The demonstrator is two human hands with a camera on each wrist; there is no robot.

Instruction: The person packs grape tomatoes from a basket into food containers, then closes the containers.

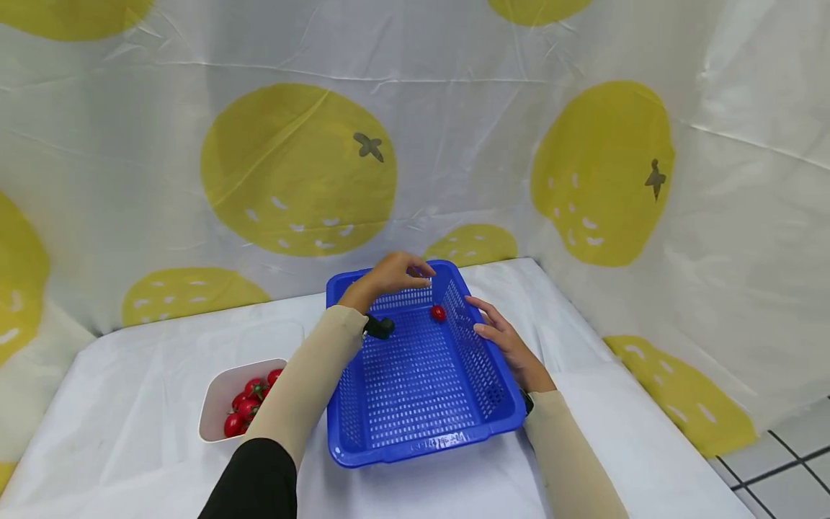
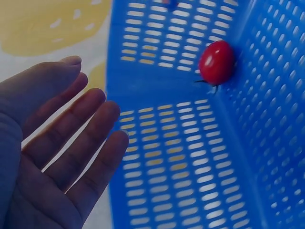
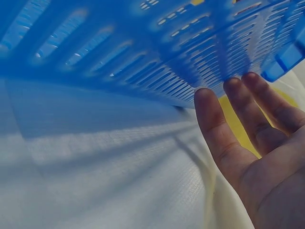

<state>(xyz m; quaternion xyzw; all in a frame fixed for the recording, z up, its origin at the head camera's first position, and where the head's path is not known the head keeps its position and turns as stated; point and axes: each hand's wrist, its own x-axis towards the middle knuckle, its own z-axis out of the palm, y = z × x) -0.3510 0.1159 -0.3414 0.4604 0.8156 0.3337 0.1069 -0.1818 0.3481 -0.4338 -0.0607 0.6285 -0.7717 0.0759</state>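
A blue perforated plastic basket [image 1: 421, 371] stands in the middle of the white-covered table. One red cherry tomato [image 1: 438, 313] lies in its far right corner; the left wrist view shows the same tomato [image 2: 217, 62] with a small green stem. Over the far part of the basket is my left hand [image 1: 397, 274], its fingers loosely bent and holding nothing. My right hand [image 1: 509, 346] is at the basket's right side, fingertips right at the wall and rim. In the right wrist view those fingers [image 3: 217, 124] are extended beside the slotted wall.
To the left of the basket stands a white container [image 1: 217, 407] holding several red tomatoes [image 1: 248, 405], partly covered by my left forearm. A pale curtain [image 1: 454, 144] with yellow fruit prints hangs behind and to the right of the table. Floor tiles [image 1: 787, 454] show at the lower right.
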